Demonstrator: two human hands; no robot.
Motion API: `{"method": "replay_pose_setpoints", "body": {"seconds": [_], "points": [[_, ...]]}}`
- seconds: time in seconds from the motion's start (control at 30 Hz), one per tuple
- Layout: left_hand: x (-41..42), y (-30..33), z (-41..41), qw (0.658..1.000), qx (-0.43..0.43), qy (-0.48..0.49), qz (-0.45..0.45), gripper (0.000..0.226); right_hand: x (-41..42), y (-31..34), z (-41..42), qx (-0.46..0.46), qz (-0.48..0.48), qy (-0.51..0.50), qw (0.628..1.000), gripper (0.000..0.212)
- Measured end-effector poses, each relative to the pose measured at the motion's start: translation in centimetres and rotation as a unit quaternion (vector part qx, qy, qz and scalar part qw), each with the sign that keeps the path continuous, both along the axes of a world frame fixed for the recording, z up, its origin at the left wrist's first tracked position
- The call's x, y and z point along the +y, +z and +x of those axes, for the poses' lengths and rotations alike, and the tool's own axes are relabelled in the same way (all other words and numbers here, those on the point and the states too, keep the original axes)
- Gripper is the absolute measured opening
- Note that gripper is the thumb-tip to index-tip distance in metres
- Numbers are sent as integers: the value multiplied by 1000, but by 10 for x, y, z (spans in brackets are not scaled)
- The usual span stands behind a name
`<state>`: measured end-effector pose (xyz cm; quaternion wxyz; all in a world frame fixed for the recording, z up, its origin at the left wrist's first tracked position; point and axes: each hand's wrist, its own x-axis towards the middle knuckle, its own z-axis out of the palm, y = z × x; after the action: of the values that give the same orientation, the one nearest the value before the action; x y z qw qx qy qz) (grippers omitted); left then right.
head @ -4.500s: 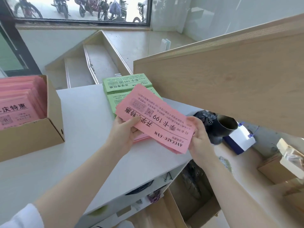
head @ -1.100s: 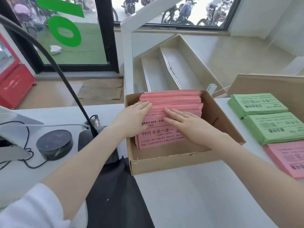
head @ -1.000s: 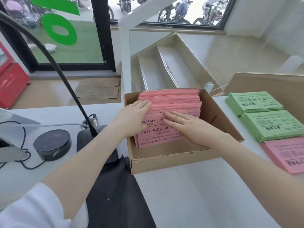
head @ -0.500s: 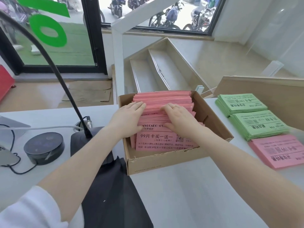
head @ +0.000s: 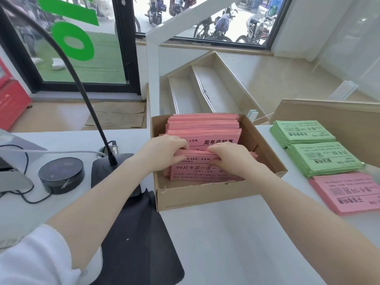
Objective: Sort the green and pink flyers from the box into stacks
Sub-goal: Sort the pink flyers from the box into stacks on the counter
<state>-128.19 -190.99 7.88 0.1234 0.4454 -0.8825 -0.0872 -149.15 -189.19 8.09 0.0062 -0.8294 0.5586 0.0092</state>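
Observation:
An open cardboard box (head: 197,197) on the white counter holds many pink flyers (head: 203,125) standing in a leaning row. My left hand (head: 164,151) and my right hand (head: 230,158) both reach into the box, fingers curled over the top edge of a front bunch of pink flyers (head: 195,171), gripping it. To the right of the box lie two stacks of green flyers (head: 302,132) (head: 322,159) and, nearer me, one stack of pink flyers (head: 349,192).
A gooseneck microphone (head: 115,167) stands on its black base left of the box, beside a round black device (head: 61,174) with cables. A black mat (head: 133,243) lies near me. A wooden panel (head: 339,116) rises behind the green stacks. Stairs descend beyond the counter.
Both hands have slid from lying flat on the flyers to curling around a front bunch, pulling it forward and baring the print of the flyer behind it.

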Motion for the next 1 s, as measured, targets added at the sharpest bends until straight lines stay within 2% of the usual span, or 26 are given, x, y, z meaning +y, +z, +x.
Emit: {"method": "replay_pose_setpoints", "body": {"seconds": [0.07, 0.13, 0.2, 0.27, 0.33, 0.37, 0.47, 0.57, 0.67, 0.77, 0.8, 0.83, 0.87, 0.93, 0.97, 1.0], "points": [[14, 7, -4, 993, 104, 43, 16, 23, 10, 10, -7, -35, -56, -1, 998, 15], [34, 22, -12, 974, 209, 90, -8, 24, 23, 28, -16, -79, -92, -9, 993, 20], [60, 44, -26, 935, 327, 136, -22, 20, 40, 54, -26, -157, -117, -8, 981, 20], [88, 67, -40, 882, 447, 152, 7, 20, 60, 81, -37, -225, -125, 1, 966, 20], [113, 82, -51, 841, 520, 136, 61, 24, 81, 102, -51, -236, -83, 13, 968, 22], [123, 83, -55, 830, 534, 121, 105, 25, 93, 109, -57, -220, -47, 18, 974, 23], [151, 55, -62, 829, 496, 90, 242, 31, 122, 102, -75, -156, 44, 32, 986, 19], [187, -2, -75, 773, 515, 154, 338, 26, 138, 60, -81, -103, 139, 27, 985, 24], [218, -47, -85, 740, 510, 244, 364, 18, 143, 2, -91, -69, 195, 3, 978, 24], [233, -61, -83, 719, 528, 314, 324, 14, 148, -23, -120, -145, 212, -73, 964, 21], [236, -60, -83, 711, 544, 316, 315, 15, 151, -27, -132, -214, 227, -100, 945, 19], [239, -60, -83, 705, 557, 312, 309, 15, 155, -30, -143, -310, 243, -124, 911, 17], [241, -59, -83, 701, 567, 307, 304, 16, 161, -33, -152, -418, 255, -145, 860, 15], [243, -59, -86, 691, 588, 305, 290, 18, 175, -43, -163, -620, 273, -178, 714, 14], [244, -60, -87, 686, 596, 307, 282, 18, 182, -51, -164, -687, 295, -182, 639, 16], [245, -61, -90, 682, 602, 308, 279, 19, 190, -59, -163, -723, 320, -176, 586, 24]]}}
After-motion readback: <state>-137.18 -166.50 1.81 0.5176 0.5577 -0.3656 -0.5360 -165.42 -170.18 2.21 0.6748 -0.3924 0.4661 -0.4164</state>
